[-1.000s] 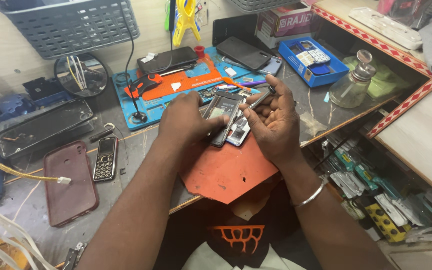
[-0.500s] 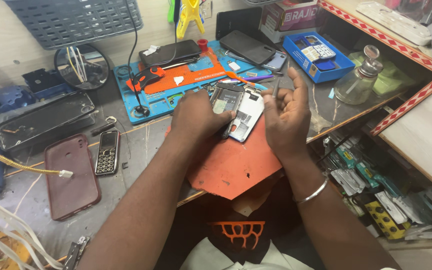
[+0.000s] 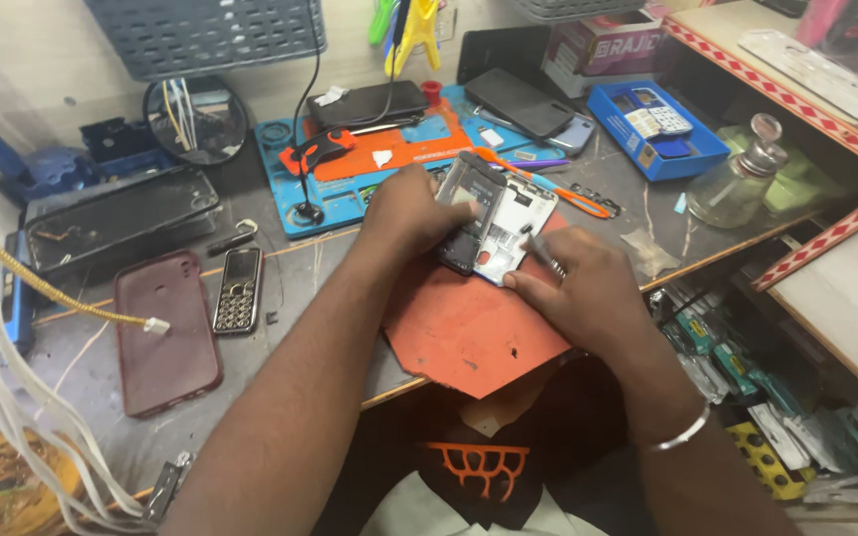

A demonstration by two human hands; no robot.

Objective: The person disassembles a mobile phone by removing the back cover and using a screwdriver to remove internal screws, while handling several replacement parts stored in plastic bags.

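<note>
On the orange mat in the middle of the worktop, we hold an open phone with its back cover off. Our left hand has a close grip on the phone's left side and keeps it tipped up a little. Our right hand pinches a thin dark tool and also touches the phone's lower corner. The tip of the tool points at the phone's bare inside.

To do this well, we think the left hand should keep the phone very steady. The tool should press softly, so it does not slip and scratch the tiny parts. The phone should stay over the mat, so any small bit that drops is easy to find.

At 12 o'clock from the phone lies a blue mat with a black phone on it. At 2 o'clock is a blue box with a small button phone inside. At 3 o'clock stands a glass bottle. At 9 o'clock lies a little black button phone, and beside it a dark red phone case. At 10 o'clock is a round mirror. White cables hang at 8 o'clock. The worktop is grey, crowded and messy.
</note>
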